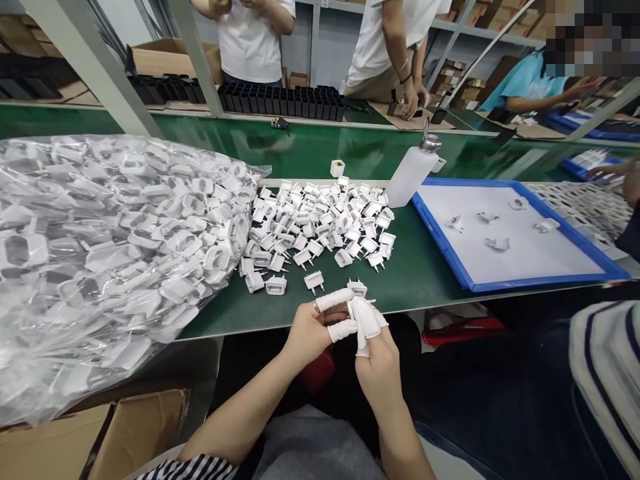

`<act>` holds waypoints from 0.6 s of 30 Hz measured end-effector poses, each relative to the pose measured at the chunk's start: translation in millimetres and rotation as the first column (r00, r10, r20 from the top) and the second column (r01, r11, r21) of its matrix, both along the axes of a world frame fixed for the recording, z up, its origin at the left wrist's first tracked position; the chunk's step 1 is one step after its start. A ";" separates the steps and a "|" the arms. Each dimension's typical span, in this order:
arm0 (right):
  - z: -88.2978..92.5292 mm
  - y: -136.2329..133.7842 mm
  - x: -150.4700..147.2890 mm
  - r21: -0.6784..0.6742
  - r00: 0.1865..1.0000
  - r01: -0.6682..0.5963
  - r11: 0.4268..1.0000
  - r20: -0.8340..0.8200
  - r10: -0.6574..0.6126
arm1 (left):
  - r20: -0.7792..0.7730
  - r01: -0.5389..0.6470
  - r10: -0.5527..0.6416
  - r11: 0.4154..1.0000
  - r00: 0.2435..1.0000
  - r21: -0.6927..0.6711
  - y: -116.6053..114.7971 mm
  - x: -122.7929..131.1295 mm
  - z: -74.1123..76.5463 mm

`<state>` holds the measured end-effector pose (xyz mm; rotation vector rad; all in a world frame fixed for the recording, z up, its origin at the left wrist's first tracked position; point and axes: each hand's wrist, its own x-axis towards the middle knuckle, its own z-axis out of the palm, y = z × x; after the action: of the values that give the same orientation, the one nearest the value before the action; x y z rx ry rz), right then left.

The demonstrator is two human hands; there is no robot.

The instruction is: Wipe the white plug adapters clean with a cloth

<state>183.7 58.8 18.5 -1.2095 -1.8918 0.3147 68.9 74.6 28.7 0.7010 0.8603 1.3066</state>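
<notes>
My left hand [313, 333] and my right hand [377, 353] meet at the table's front edge, white cots on several fingers. Their fingertips are closed together around a small white plug housing, mostly hidden by the fingers; a metal pin pokes out near the right fingertips. Just beyond them sits another white two-pin plug housing [357, 287]. A loose pile of similar plug housings [320, 220] spreads over the green table [420, 267], with a few single ones at its near side.
A big clear bag [115, 253] full of white housings covers the left. Right of the pile stands a white pump bottle [413, 175], beside a blue-rimmed tray [540, 285] with several housings. Black cases [283, 101] and co-workers are across the bench; a striped sleeve [610, 373] is close at right.
</notes>
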 end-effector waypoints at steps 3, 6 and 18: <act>7.2 4.8 6.4 -0.227 0.997 -0.017 0.974 -0.082 -0.002 | -0.029 -0.047 0.047 0.999 0.998 -0.019 1.0 -0.7 -1.4; 10.3 7.1 11.5 -0.339 0.981 -0.039 0.940 -0.190 -0.027 | 0.055 -0.044 0.046 0.998 0.997 -0.039 1.5 0.9 -0.9; 12.4 -8.8 1.2 -0.129 0.992 0.056 0.990 0.119 -0.041 | 0.071 -0.203 0.200 0.979 0.977 0.034 -3.1 4.9 -5.3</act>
<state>184.9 50.0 30.9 -1.3866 -1.9629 0.3548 73.8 71.5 23.4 0.6099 0.8687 1.5247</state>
